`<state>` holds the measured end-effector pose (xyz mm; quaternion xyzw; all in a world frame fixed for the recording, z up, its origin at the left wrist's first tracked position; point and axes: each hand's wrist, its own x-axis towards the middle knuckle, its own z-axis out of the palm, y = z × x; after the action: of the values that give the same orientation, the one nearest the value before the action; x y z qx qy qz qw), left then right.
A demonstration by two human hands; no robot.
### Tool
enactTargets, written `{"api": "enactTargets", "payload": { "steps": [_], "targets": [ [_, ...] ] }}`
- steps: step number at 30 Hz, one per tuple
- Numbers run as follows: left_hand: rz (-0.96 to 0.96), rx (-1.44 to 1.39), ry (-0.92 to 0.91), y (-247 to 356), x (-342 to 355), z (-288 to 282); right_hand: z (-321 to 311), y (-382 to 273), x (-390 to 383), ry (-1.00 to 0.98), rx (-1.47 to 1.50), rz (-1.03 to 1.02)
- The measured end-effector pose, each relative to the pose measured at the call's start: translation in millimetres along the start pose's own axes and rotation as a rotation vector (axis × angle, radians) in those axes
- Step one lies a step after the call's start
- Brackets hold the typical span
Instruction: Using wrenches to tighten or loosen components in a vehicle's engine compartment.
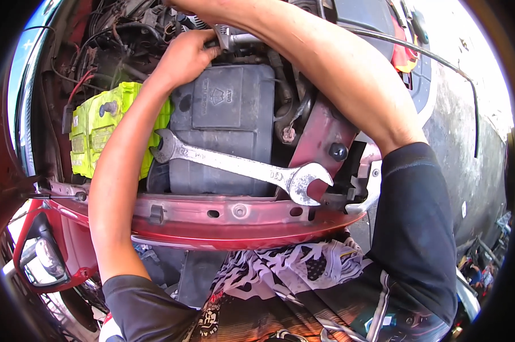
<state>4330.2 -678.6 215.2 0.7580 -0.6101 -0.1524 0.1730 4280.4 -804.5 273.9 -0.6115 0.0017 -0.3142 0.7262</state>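
Observation:
My left hand [192,57] reaches into the engine bay, fingers curled beside a metal wrench [229,40]; what they grip is partly hidden. My right hand [186,7] is at the top edge above that wrench, cut off, its fingers out of clear sight. Below, a large silver open-end wrench [234,165] lies diagonally across a black plastic box [220,131], one end beside a bright yellow-green battery [92,137]. Behind my left hand are engine parts and hoses [143,34].
A red front crossmember [246,225] runs before my torso, with a diagonal red brace [323,134] at right. A red side mirror [44,256] sits lower left, a black cable [451,62] arches at right, and assorted items [479,268] lie at lower right.

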Motion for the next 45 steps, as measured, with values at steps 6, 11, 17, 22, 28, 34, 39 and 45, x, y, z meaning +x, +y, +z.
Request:
{"api": "enactTargets", "payload": {
  "steps": [6,11,17,22,28,34,39,45],
  "targets": [
    [0.082,0.083,0.081,-7,5,2,6,-1,-8,-0.156,-0.135,-0.105],
    [-0.016,0.07,0.007,-10,4,2,-4,-33,-29,-0.231,-0.006,0.215],
    [-0.098,0.028,-0.036,-5,4,1,-9,-31,-35,-0.255,0.085,0.23],
    [-0.059,0.007,0.012,-5,1,-4,-7,-34,-32,-0.284,0.104,0.246],
    [-0.111,-0.225,0.184,23,-2,-8,-8,-27,-28,-0.289,0.153,0.189],
    [-0.319,-0.097,0.309,38,0,2,2,-32,-22,-0.284,0.127,0.272],
    [-0.538,0.09,0.185,57,11,0,-12,-27,-15,-0.326,0.044,0.288],
    [-0.47,-0.049,0.351,44,3,-1,-9,-39,-23,-0.276,-0.075,0.075]
  ]
}}
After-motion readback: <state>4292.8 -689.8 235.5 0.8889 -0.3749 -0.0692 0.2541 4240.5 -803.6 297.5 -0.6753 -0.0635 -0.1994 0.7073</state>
